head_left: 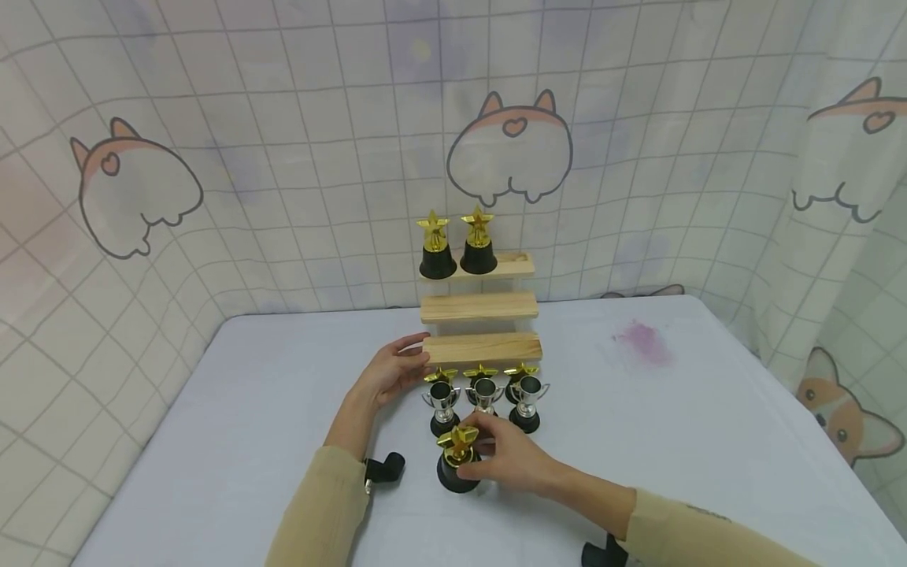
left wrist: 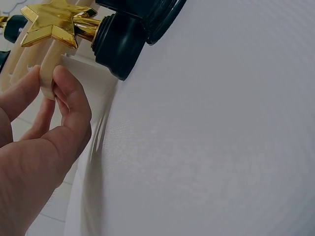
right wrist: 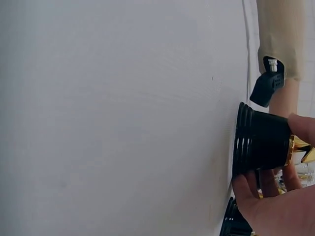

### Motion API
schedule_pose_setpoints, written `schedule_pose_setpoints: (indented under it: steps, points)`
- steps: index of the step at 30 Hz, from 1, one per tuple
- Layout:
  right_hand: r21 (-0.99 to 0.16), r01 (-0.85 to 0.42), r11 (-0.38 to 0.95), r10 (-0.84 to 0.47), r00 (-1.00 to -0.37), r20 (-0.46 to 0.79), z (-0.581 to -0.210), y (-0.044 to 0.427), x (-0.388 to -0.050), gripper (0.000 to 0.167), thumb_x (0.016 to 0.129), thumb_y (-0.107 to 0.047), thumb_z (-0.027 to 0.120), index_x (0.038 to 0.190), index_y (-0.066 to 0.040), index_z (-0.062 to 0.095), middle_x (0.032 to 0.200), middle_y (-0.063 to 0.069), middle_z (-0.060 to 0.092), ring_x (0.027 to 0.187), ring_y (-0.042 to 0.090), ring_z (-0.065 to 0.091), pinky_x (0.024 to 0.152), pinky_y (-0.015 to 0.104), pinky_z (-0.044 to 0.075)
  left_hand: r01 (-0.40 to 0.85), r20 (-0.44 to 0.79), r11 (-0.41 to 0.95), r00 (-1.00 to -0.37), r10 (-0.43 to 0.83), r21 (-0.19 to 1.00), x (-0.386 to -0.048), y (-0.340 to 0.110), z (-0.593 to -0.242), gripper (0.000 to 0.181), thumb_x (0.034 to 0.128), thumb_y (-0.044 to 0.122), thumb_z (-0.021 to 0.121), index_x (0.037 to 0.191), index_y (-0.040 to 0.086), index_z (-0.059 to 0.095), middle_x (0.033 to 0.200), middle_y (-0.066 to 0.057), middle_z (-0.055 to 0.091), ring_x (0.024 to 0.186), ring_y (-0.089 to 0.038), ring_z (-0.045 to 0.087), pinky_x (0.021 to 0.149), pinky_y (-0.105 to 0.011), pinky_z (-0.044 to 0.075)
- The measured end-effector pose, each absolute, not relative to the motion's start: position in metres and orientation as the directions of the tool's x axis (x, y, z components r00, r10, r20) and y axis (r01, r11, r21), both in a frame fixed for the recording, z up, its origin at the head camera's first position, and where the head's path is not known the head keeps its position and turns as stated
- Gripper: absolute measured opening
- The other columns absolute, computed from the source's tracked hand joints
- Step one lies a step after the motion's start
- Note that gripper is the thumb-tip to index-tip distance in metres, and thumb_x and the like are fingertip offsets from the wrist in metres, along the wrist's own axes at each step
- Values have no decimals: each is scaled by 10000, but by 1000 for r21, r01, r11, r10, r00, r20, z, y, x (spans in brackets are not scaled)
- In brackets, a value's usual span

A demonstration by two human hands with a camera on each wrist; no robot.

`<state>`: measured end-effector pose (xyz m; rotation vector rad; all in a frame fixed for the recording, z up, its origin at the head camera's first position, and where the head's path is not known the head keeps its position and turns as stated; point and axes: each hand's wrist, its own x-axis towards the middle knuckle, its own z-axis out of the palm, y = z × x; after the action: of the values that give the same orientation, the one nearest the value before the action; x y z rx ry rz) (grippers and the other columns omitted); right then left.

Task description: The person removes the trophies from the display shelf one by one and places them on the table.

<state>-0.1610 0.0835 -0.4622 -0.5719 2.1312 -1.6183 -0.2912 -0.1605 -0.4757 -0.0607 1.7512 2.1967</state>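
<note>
My right hand (head_left: 516,457) holds a gold star trophy (head_left: 457,471) by its black base, nearest to me on the table. In the right wrist view, thumb and fingers lie on opposite sides of that trophy (right wrist: 266,140), its base at the tabletop. My left hand (head_left: 391,373) pinches the left end of the lowest board (head_left: 483,347) of a stepped wooden rack; the left wrist view shows finger and thumb on the board's end (left wrist: 47,81). Two gold star trophies (head_left: 437,261) (head_left: 479,256) stand on the top board (head_left: 516,265).
Three silver cup trophies (head_left: 527,400) stand in a row before the rack, three gold star trophies (head_left: 520,370) close behind them. The rack's middle board (head_left: 479,306) is bare wood. A white cloth covers the table (head_left: 638,441); a patterned curtain (head_left: 319,157) hangs behind.
</note>
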Motion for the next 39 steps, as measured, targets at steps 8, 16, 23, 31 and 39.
schedule_pose_setpoints:
  steps: [8, 16, 23, 31, 39]
  points:
    - [-954, -111, 277, -524, -850, -53, -462, 78, -164, 476, 825, -108, 869, 1233, -44, 632, 1148, 39, 662, 1124, 287, 664, 998, 403, 555, -280, -237, -180, -944, 228, 943, -292, -160, -476, 562, 988, -35, 634, 1518, 8, 452, 1407, -245, 507, 1095, -257, 639, 859, -308, 607]
    - [-938, -147, 313, -512, -858, -37, -460, 70, -166, 446, 832, -129, 871, 1215, -64, 653, 1141, 24, 669, 1086, 271, 683, 940, 363, 585, -278, -237, -175, -945, 224, 944, -293, -161, -476, 554, 989, -30, 635, 1513, 18, 464, 1410, -239, 517, 1110, -262, 631, 852, -302, 606]
    - [-932, -156, 326, -504, -863, -31, -460, 67, -167, 440, 833, -134, 874, 1209, -66, 655, 1122, 20, 679, 1053, 248, 688, 910, 363, 597, -284, -244, -166, -944, 221, 944, -292, -161, -476, 558, 981, -26, 647, 1509, 21, 471, 1386, -219, 543, 1063, -223, 652, 832, -284, 600]
    - [-922, -192, 335, -491, -871, 3, -461, 67, -167, 462, 828, -155, 882, 1224, -80, 656, 1118, 15, 674, 1032, 235, 680, 922, 407, 591, -283, -245, -172, -946, 215, 943, -293, -161, -477, 556, 977, -34, 647, 1503, 15, 474, 1351, -196, 563, 1030, -199, 666, 816, -270, 591]
    - [-903, -250, 349, -473, -879, 60, -457, 76, -162, 490, 824, -146, 881, 1249, -67, 650, 1200, 41, 672, 1163, 270, 636, 998, 407, 554, -277, -237, -176, -946, 220, 945, -292, -160, -478, 566, 982, -23, 647, 1514, 20, 460, 1402, -220, 531, 1061, -216, 662, 843, -284, 593]
